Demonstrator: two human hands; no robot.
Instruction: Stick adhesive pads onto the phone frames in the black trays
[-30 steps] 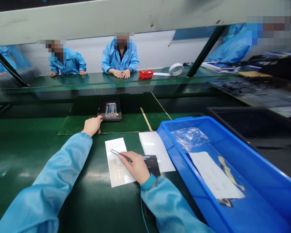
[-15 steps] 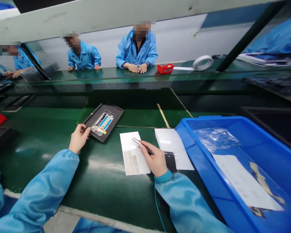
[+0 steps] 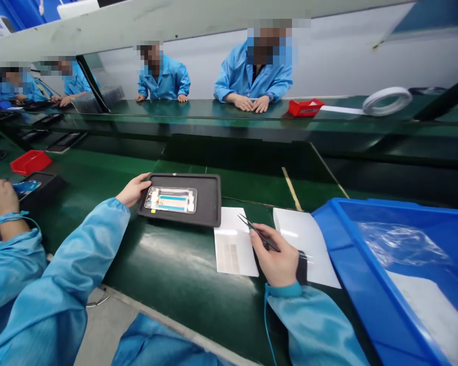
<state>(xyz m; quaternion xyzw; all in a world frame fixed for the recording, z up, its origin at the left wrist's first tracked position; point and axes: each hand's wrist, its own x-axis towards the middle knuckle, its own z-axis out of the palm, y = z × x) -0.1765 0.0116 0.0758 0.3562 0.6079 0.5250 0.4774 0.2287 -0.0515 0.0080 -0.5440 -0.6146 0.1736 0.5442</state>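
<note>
My left hand [image 3: 133, 190] grips the left end of a black tray [image 3: 209, 198]. A phone frame [image 3: 171, 200] with blue strips and a yellow tab lies in that tray. In my right hand [image 3: 278, 256] is a pair of dark tweezers [image 3: 260, 231], its tips pointing up and left. Below the tips lies a white sheet [image 3: 233, 239] with rows of pale rectangular stickers on its lower part. The tray's right end reaches the top of this sheet. A second white sheet [image 3: 309, 244] lies right of my right hand, with a dark piece partly hidden by the hand.
A blue bin [image 3: 351, 254] with clear plastic and paper stands at the right. At far left a co-worker's hand [image 3: 0, 197] is near another black tray. A red box [image 3: 31, 161] lies beyond it. Several people in blue stand across the bench, near a white tape roll [image 3: 387, 101].
The black tray has turned from a slant to nearly level and come closer to the sticker sheet, my left hand still on it. The view has swung left, showing a co-worker's hand.
</note>
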